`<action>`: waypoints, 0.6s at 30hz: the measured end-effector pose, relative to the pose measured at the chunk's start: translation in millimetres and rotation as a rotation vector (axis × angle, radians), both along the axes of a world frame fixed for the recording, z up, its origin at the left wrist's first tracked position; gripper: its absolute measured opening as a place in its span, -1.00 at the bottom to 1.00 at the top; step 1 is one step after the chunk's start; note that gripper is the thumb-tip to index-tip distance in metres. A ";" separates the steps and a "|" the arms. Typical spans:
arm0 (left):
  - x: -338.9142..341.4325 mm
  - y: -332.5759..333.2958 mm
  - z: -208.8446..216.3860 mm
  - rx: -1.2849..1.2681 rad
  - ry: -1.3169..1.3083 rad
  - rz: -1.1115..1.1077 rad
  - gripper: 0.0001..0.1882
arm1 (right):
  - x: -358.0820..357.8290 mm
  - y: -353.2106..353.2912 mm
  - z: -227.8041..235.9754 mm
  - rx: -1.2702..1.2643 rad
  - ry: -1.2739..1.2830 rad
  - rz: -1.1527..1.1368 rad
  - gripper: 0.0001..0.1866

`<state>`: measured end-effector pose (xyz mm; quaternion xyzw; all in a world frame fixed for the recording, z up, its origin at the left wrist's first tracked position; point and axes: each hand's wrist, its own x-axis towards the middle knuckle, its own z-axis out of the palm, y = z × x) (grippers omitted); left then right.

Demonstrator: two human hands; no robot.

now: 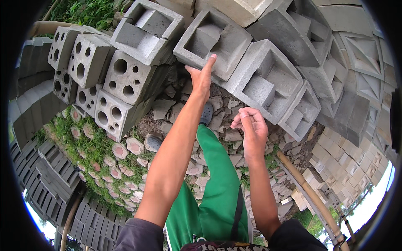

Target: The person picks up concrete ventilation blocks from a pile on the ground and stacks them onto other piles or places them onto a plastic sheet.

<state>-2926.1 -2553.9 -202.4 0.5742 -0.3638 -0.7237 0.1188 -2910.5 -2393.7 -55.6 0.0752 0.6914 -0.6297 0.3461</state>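
Observation:
My left hand (200,79) reaches up to the lower edge of a grey concrete ventilation block (228,52) with stepped recesses. Its thumb lies over the block's front rim; the other fingers go under the edge and are partly hidden. My right hand (252,125) is raised below a neighbouring recessed block (268,83), apart from it. The fingers of that hand are curled in with the thumb against them, and nothing shows in them. To the left of my left hand sits another recessed block (146,31), on top of the stack.
Grey blocks with round holes (121,77) are stacked at the left. More patterned blocks (362,54) stand at the right. Broken concrete pieces (163,108) and hexagonal pavers (121,150) in grass cover the ground by my feet. A bamboo pole (310,192) slants at lower right.

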 end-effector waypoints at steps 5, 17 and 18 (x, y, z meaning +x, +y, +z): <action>-19.2 -17.2 -42.5 0.031 0.039 0.259 0.11 | -28.3 13.3 0.2 0.002 -0.011 0.036 -0.84; 16.3 -24.7 -31.7 -0.198 -0.177 0.148 -0.39 | -14.3 5.6 6.9 -0.073 -0.113 0.227 -0.82; 23.1 -21.9 -22.4 -0.186 -0.174 0.129 -0.40 | -15.4 7.8 5.4 -0.066 -0.114 0.246 -0.83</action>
